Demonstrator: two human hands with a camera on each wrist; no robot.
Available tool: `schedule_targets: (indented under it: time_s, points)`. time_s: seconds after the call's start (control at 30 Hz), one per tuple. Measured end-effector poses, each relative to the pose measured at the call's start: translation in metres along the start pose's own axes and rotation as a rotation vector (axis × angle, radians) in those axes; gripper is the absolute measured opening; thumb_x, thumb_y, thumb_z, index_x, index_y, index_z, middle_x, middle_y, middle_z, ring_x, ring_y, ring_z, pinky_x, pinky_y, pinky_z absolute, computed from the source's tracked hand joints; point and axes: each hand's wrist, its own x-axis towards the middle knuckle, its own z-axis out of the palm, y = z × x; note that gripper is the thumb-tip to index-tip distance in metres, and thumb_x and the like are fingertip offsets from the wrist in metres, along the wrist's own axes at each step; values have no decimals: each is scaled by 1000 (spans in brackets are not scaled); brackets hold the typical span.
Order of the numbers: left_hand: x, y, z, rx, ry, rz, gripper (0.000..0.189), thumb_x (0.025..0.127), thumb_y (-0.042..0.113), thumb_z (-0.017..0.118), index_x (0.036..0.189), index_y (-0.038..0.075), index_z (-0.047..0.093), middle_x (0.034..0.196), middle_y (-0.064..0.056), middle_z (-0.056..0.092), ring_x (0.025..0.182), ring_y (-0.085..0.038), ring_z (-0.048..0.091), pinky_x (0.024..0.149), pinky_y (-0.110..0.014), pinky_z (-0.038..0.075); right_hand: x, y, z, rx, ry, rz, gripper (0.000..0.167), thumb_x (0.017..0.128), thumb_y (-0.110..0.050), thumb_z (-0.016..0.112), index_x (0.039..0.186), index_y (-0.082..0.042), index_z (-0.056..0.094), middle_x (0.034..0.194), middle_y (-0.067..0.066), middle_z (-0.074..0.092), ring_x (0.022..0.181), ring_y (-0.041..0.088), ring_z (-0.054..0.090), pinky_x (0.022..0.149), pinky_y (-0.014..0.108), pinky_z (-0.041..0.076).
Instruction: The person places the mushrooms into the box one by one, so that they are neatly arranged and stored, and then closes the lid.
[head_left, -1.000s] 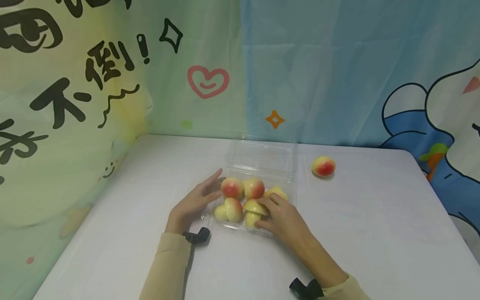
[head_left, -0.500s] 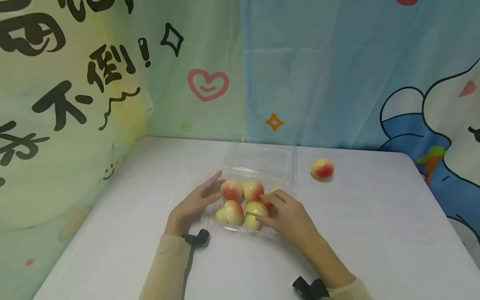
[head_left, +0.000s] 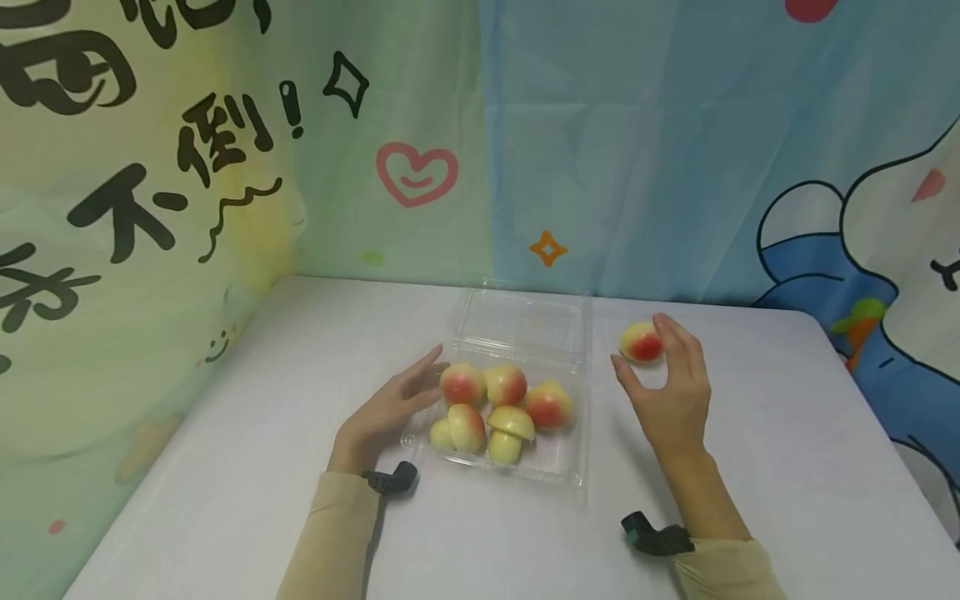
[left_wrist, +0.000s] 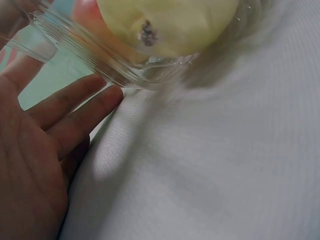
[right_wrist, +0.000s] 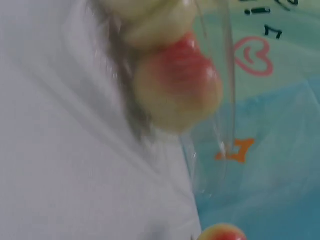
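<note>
A clear plastic clamshell box [head_left: 557, 465] lies with its lid [head_left: 517, 321] folded back. In its tray are several yellow-and-red toy mushrooms; one [head_left: 506, 447] shows its cap and stem plainly. My left hand [head_left: 386, 406] stays at the tray's left side, fingers extended, with fingertips [left_wrist: 114, 95] right at the plastic edge in the left wrist view. To the right of the box, a lone mushroom [head_left: 637, 342] sits on the table. Around it my right hand [head_left: 675, 400] reaches with thumb and fingers spread apart, the gap between them wide.
A white-covered table [head_left: 480, 542] carries everything. Behind it hangs a printed cloth backdrop [head_left: 637, 167] with drawings and writing, down to the table's back edge. Dark wrist cameras [head_left: 393, 477] sit on both wrists.
My right hand has left a mushroom in the tray's right part and moved right and back to the lone one, its fingers spreading. The left hand has barely moved.
</note>
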Motion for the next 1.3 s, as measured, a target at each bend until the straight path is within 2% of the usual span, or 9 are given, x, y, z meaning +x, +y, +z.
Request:
schedule_targets:
  time_s: [0.2,0.33,0.5,0.77,0.9,1.1,1.2,1.3]
  points:
    - [-1,1,1,11,4,0,71,94,29,59,153,28,19,150,1,39,139,-20,37,117,-51,21,-6,28,0,-70,79,30,75,79,-46,73,136,-4,49,141,18,47,130,31,44,112,29,34]
    - [-1,2,1,-10,3,1,71,94,29,59,153,29,19,150,1,39,139,-21,37,117,-51,20,-11,39,1,-108,94,42,81,80,-56,67,140,-7,44,146,16,40,135,30,39,114,35,33]
    - [-1,1,2,-31,4,-10,71,93,32,60,152,32,20,150,5,40,140,-19,35,118,-52,17,-12,47,1,-116,107,44,85,78,-56,69,142,-8,41,149,14,36,138,30,35,115,38,31]
    - [-4,-3,1,-16,15,-11,70,93,30,60,150,37,22,149,3,40,139,-21,36,117,-53,17,-16,62,5,-176,45,98,89,79,-57,67,147,-10,33,153,13,29,142,28,29,116,42,28]
    - [-1,-2,1,-16,-2,10,70,94,29,60,152,33,20,150,2,40,139,-21,37,117,-52,19,-19,72,6,-179,9,115,92,77,-56,70,148,-10,31,154,12,28,142,27,28,115,43,29]
    - [-1,-1,2,-35,-3,-10,71,93,29,60,152,33,20,150,3,40,138,-20,37,117,-51,19,-18,88,14,-146,-22,89,94,78,-60,67,147,-6,32,154,13,28,142,29,29,115,42,28]
    - [-2,-1,2,-25,1,-17,71,93,30,60,151,35,20,150,3,40,139,-20,37,117,-52,18,-16,95,18,-130,-38,124,95,77,-57,69,148,-9,30,155,12,27,143,28,26,116,43,27]
    - [-2,-1,2,-15,9,-22,70,93,31,60,151,36,20,150,3,40,138,-21,37,117,-53,18,-17,100,21,-118,-83,199,97,75,-47,76,151,-15,25,157,9,23,145,26,23,115,47,27]
